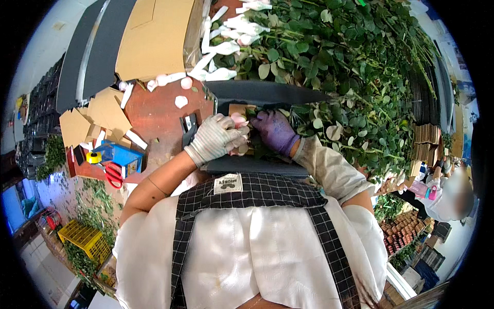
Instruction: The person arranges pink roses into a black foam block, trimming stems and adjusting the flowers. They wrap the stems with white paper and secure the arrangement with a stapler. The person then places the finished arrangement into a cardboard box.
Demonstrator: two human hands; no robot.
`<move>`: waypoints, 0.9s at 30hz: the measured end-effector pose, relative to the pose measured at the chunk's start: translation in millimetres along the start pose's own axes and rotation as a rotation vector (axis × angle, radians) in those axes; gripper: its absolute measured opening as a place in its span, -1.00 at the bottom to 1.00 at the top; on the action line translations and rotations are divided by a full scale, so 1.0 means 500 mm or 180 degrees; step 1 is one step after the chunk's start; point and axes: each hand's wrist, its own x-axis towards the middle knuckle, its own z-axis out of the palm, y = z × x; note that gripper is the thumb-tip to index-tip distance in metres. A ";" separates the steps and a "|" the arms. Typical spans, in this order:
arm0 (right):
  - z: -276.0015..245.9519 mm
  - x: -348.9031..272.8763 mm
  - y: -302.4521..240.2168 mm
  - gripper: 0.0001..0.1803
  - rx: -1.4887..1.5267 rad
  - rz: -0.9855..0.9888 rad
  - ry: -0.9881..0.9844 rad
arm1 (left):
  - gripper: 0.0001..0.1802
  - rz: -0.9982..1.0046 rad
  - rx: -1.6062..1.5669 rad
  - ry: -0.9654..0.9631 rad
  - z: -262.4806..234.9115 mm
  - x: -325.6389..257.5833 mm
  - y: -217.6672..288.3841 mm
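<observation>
My left hand (217,135), in a white striped knit glove, is closed around pale pink roses (237,119) in front of me. Close by on the right, my right hand (276,131) wears a purple glove; its fingers are curled in beside the blooms, and what they grip is hidden. Both hands work inside a black trough (267,91) with raised sides. A piece of brown cardboard (240,108) shows behind the roses. Leafy stems run to the right of my purple glove.
Many leafy rose stems (334,56) cover the bench's right side. White-sleeved blooms (224,48) lie beyond the trough. Loose petals dot the red-brown tabletop (159,121). At left are a blue box (123,156), red scissors (113,174) and cardboard scraps (109,110). Another person (445,195) is far right.
</observation>
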 end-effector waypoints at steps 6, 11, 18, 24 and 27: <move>-0.073 0.012 0.003 -0.55 -0.0072 0.0438 -0.0152 | -0.62 -0.0596 -0.0368 -0.1563 -0.011 0.028 -0.012; -0.060 0.001 0.011 -0.56 -0.0108 0.0326 0.0181 | -0.61 -0.0995 -0.0825 -0.1221 -0.017 -0.015 -0.015; -0.021 0.033 0.007 -0.48 0.0503 0.0266 -0.0062 | -0.72 -0.0617 -0.0441 -0.1133 0.006 -0.010 -0.032; 0.025 -0.008 0.009 -0.48 0.0413 -0.0035 -0.0016 | -0.77 -0.0576 -0.0369 -0.1259 0.003 -0.007 -0.025; 0.023 -0.010 0.009 -0.49 0.0337 0.0107 -0.0106 | -0.77 -0.0633 -0.0720 -0.0361 -0.008 -0.041 -0.031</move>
